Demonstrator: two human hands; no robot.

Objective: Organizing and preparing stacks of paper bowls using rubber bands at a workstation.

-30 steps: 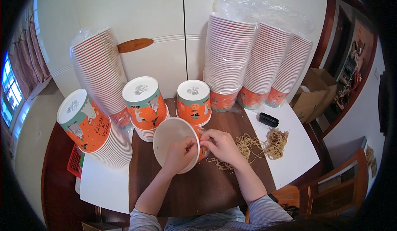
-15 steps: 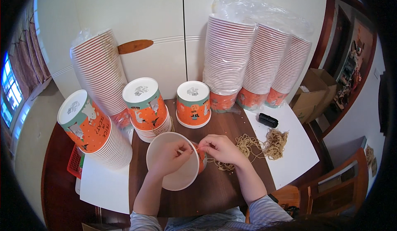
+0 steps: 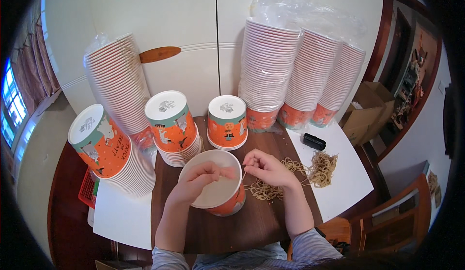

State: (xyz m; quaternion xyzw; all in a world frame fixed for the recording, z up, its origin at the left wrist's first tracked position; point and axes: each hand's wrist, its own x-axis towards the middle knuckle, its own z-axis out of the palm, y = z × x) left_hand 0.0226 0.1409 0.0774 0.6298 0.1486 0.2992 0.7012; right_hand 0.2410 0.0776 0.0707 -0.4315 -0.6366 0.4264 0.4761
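A paper bucket (image 3: 226,206) with an orange printed side and a white inside stands tilted before me, its mouth facing up toward me. My left hand (image 3: 197,179) is over the mouth, fingers bent together and partly blurred; what they hold, if anything, is too small to make out. Just right of the rim, my right hand (image 3: 267,167) has its thumb and index finger pinched close together, and anything between them is hidden. Tan cord (image 3: 266,188) lies in a loose tangle beside the bucket, partly behind my right wrist.
Upside-down bucket stacks stand at the left (image 3: 111,149), middle-left (image 3: 169,125) and centre (image 3: 226,125). Tall plastic-wrapped stacks (image 3: 269,71) rise at the back right, another (image 3: 118,71) at back left. A black oblong object (image 3: 314,141) and a second cord bundle (image 3: 323,168) lie on white board.
The bucket has turned and shifted right and away, showing more orange side. My left hand has moved slightly right over its mouth; my right hand has come away from the rim, to the right.
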